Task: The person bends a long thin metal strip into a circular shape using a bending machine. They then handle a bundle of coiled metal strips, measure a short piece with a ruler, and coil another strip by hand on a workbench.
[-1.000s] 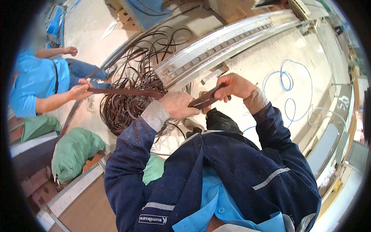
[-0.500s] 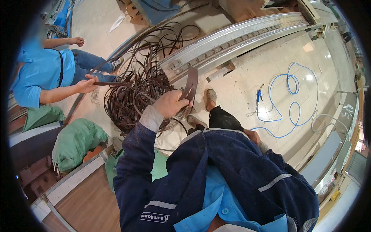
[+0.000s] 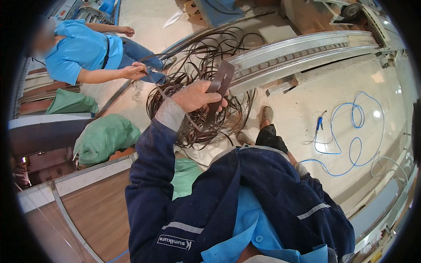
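Raised in front of me, my left hand [image 3: 197,97] is closed round a loop of dark brown edge banding strip [image 3: 222,79]. Behind and below it, a big tangled heap of the same strip [image 3: 162,101] spreads over the floor. My right hand [image 3: 291,158] hangs low beside my hip; its fingers are mostly hidden by my jacket and dark trousers. A co-worker in a blue shirt [image 3: 79,48] stands at the left, one hand [image 3: 133,71] gripping a length of strip that runs toward the heap.
A long metal rail [image 3: 307,52] crosses behind the heap. A blue air hose with a blow gun [image 3: 319,123] lies on the floor at right. Stuffed green sacks [image 3: 105,138] and a wood-topped table [image 3: 96,204] stand at left. My shoes [image 3: 266,116] are near the heap.
My view has swung, so the surroundings appear farther right and lower. My left hand has lifted the loop, which now shows as a rounded bend. The co-worker still holds the strip.
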`<state>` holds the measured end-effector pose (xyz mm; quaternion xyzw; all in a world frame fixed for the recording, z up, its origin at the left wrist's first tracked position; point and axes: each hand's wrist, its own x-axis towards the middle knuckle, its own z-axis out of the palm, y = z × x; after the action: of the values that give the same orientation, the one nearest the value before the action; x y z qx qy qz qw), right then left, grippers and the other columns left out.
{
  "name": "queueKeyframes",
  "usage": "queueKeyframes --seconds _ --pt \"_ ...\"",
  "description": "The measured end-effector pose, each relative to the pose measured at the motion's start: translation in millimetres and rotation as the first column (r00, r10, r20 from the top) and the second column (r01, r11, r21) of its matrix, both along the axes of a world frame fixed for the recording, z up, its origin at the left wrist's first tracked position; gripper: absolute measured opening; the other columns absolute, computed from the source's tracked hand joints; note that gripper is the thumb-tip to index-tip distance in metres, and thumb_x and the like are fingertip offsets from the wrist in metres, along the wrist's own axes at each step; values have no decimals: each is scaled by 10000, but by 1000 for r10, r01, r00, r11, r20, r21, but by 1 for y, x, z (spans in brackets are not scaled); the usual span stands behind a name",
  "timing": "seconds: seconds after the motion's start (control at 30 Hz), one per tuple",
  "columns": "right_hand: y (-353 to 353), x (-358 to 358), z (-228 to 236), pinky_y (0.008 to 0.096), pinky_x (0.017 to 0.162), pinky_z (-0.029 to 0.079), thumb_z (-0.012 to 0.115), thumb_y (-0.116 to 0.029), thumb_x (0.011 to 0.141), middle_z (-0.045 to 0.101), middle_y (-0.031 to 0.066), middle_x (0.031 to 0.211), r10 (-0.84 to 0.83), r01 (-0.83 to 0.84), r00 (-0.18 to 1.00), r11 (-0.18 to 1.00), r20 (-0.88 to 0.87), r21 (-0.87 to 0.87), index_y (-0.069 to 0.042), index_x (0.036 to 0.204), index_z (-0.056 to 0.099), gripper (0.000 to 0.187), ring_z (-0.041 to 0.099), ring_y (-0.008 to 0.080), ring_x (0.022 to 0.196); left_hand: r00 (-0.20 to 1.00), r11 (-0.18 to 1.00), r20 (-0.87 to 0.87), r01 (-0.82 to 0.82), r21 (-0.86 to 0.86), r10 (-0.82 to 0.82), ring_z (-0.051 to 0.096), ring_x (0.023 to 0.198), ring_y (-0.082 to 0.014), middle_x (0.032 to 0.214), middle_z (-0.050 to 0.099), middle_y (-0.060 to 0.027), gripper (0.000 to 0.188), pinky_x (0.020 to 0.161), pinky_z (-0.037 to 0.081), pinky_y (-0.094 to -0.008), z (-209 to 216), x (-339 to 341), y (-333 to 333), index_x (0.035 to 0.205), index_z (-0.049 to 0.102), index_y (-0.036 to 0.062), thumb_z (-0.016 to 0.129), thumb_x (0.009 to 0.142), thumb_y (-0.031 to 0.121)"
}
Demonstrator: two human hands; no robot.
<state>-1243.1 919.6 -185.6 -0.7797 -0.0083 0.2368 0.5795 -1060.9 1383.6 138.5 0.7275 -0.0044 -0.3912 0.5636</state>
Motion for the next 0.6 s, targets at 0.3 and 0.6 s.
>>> queueKeyframes --seconds 0.3,0.6 --pt "41 59 -31 374 783 553 583 -205 970 728 158 982 179 -126 980 901 89 -415 -6 1050 683 236 712 277 909 998 996 -19 61 59 -60 690 1016 -190 1153 691 -98 263 763 575 -319 13 3 6 1206 536 33 552 994 188" --pt "-21 24 102 352 829 551 537 -210 1024 722 116 1021 120 -37 935 969 333 -245 -16 1120 668 253 700 239 939 991 991 23 -130 -17 131 697 969 -196 1149 683 -120 286 791 578 -334 -17 7 26 1224 552 26 593 994 190"
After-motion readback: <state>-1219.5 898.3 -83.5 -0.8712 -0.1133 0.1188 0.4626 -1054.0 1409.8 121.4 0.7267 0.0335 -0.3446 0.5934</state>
